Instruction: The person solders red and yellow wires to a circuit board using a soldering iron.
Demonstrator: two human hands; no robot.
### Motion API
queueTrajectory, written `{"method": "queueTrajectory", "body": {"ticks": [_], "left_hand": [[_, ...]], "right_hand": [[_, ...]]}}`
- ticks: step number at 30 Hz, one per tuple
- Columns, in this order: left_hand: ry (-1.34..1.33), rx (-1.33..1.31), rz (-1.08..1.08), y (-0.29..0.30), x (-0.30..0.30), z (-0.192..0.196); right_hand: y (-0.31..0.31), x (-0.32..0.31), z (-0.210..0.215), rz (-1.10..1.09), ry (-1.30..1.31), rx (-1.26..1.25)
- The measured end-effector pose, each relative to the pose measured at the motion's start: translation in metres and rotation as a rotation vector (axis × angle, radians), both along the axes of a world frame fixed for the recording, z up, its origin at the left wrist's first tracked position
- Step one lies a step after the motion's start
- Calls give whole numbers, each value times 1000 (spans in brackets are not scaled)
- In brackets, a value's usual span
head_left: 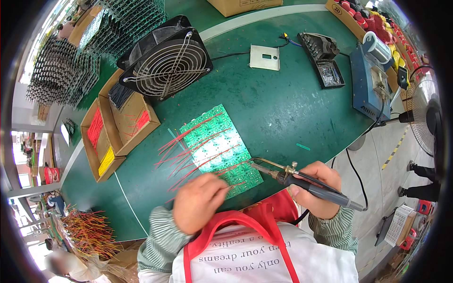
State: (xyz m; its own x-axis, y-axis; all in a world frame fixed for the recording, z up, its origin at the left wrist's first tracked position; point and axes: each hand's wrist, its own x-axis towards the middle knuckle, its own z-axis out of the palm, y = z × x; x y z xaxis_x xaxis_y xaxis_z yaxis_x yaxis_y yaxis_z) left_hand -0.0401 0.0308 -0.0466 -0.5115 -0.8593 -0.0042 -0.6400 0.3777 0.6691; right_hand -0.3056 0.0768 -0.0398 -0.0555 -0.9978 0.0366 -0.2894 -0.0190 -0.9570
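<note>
A green circuit board panel [222,141] lies tilted on the green table, with rows of red wires [200,146] fanning off its left side. My left hand [198,203] is closed in a pinch at the panel's near left corner. A red wire [237,185] shows at its fingertips, over the board. In my right hand [321,186] is a grey soldering iron [311,186], with a thin brass feed tube running along it. Its tip points left and meets the panel's right side, near the end of a red wire; exact contact is too small to tell.
Cardboard trays [123,137] of red, yellow and black wires stand left, beside a black box fan [170,61]. At the back lie a metal plate [265,57] and a black holder [325,59]. A blue soldering unit [368,85] with a solder spool [377,47] stands right.
</note>
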Motion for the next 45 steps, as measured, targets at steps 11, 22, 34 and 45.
{"method": "queueTrajectory", "body": {"ticks": [11,22,34,45], "left_hand": [[-344,-167,621,-88,205,53],[-776,-457,529,-195,276,-22],[-501,-387,657,-203,283,-15],[-417,-607,560,-160,211,53]], "right_hand": [[-5,28,-39,0,-301,-32],[-19,44,-51,199,141,-327],[-27,56,-57,198,49,-257],[-31,46,-30,146,84,-321]]}}
